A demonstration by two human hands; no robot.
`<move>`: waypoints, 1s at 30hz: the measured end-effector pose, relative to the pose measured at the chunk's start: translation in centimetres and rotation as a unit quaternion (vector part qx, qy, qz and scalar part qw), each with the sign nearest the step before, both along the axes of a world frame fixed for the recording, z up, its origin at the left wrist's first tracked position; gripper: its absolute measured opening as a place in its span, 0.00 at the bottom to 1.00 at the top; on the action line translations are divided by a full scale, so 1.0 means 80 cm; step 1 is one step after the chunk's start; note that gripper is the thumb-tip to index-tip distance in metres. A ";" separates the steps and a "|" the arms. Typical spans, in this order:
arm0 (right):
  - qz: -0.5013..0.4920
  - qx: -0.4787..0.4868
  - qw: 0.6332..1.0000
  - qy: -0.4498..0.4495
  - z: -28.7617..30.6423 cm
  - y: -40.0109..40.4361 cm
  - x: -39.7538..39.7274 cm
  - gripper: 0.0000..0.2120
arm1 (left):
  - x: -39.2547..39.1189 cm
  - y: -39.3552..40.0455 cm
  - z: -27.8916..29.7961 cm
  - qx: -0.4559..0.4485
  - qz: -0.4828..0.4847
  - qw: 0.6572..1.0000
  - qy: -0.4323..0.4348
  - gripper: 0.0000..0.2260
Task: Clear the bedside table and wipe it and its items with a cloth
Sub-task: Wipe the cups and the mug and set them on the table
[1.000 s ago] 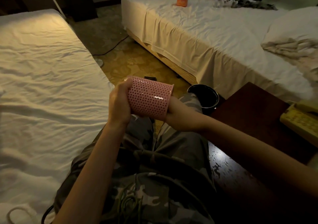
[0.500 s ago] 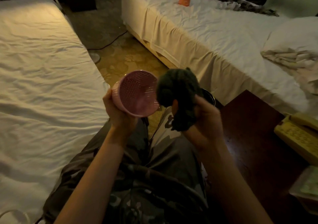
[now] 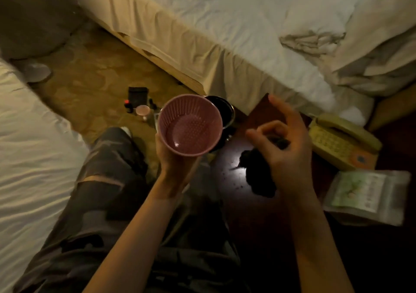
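Observation:
My left hand grips a pink perforated cup from below and holds it upright over my lap, its empty inside facing me. Over the dark wooden bedside table, my right hand has its thumb and curled fingers pinched on the top of a dark cloth. The index finger sticks up. The cloth's lower part lies crumpled on the tabletop, beside a bright reflection with small specks.
A yellow telephone and a pale printed packet sit on the table's right side. A black bin stands on the floor behind the cup, with small bottles and a dark box nearby. Beds flank both sides.
The cup has turned from sideways to upright in my left hand. My right hand has carried the cloth away from the cup, right and down onto the bedside table.

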State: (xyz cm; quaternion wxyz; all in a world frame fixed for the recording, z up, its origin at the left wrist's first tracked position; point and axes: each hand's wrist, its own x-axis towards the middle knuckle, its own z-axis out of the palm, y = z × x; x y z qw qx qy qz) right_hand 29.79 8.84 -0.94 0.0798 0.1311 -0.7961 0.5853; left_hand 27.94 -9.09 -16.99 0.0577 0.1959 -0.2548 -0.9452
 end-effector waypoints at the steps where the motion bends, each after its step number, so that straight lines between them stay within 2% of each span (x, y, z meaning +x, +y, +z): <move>1: 0.036 0.035 0.998 0.027 -0.001 0.007 0.005 0.28 | -0.002 0.009 0.001 0.001 -0.018 1.000 0.003 0.18; 2: 0.057 0.074 0.995 0.043 -0.005 0.013 0.010 0.31 | 0.000 0.025 0.019 -0.024 -0.010 1.000 -0.012 0.16; 3: 0.071 0.108 0.991 0.036 -0.009 0.016 0.013 0.32 | -0.001 0.043 0.036 -0.047 -0.010 0.998 -0.038 0.16; 4: 0.073 0.138 0.987 0.030 -0.015 0.019 0.015 0.29 | -0.001 0.059 0.056 -0.029 -0.034 0.998 -0.053 0.19; 6: 0.047 0.170 0.984 0.006 -0.027 0.027 0.018 0.18 | -0.006 0.081 0.067 -0.018 -0.086 0.995 -0.049 0.24; 8: -0.005 0.164 0.986 -0.008 -0.041 0.038 0.019 0.08 | -0.013 0.095 0.052 -0.057 -0.157 0.984 -0.059 0.23; 10: -0.078 0.143 0.986 -0.026 -0.057 0.052 0.020 0.04 | -0.023 0.109 0.036 -0.106 -0.221 0.967 -0.066 0.25; 12: -0.159 0.112 0.979 -0.068 -0.076 0.074 0.019 0.03 | -0.032 0.125 0.016 -0.215 -0.281 0.932 -0.085 0.31; 13: -0.204 0.107 0.969 -0.086 -0.085 0.085 0.018 0.03 | -0.034 0.131 0.008 -0.278 -0.306 0.907 -0.080 0.31; 15: -0.311 0.113 0.935 -0.124 -0.105 0.111 0.013 0.06 | -0.036 0.143 -0.001 -0.420 -0.355 0.834 -0.048 0.26; 16: -0.357 0.118 0.915 -0.143 -0.114 0.124 0.008 0.08 | -0.034 0.149 -0.006 -0.512 -0.373 0.773 -0.028 0.24; 18: -0.424 0.125 0.881 -0.170 -0.125 0.149 -0.005 0.10 | -0.029 0.159 -0.017 -0.678 -0.412 0.608 0.029 0.23; 20: -0.463 0.139 0.855 -0.189 -0.130 0.170 -0.021 0.12 | -0.026 0.169 -0.027 -0.762 -0.454 0.456 0.068 0.23; 22: -0.486 0.152 0.835 -0.208 -0.136 0.189 -0.037 0.13 | -0.026 0.179 -0.035 -0.793 -0.491 0.351 0.078 0.23; 24: -0.501 0.155 0.821 -0.225 -0.146 0.206 -0.050 0.14 | -0.023 0.185 -0.033 -0.816 -0.496 0.282 0.090 0.24; 26: -0.508 0.164 0.812 -0.235 -0.158 0.219 -0.060 0.14 | -0.025 0.190 -0.029 -0.835 -0.488 0.238 0.092 0.24; 28: -0.516 0.172 0.804 -0.241 -0.166 0.225 -0.068 0.14 | -0.029 0.191 -0.027 -0.842 -0.490 0.207 0.088 0.24; 30: -0.525 0.173 0.795 -0.248 -0.168 0.230 -0.076 0.13 | -0.030 0.193 -0.026 -0.844 -0.492 0.192 0.089 0.24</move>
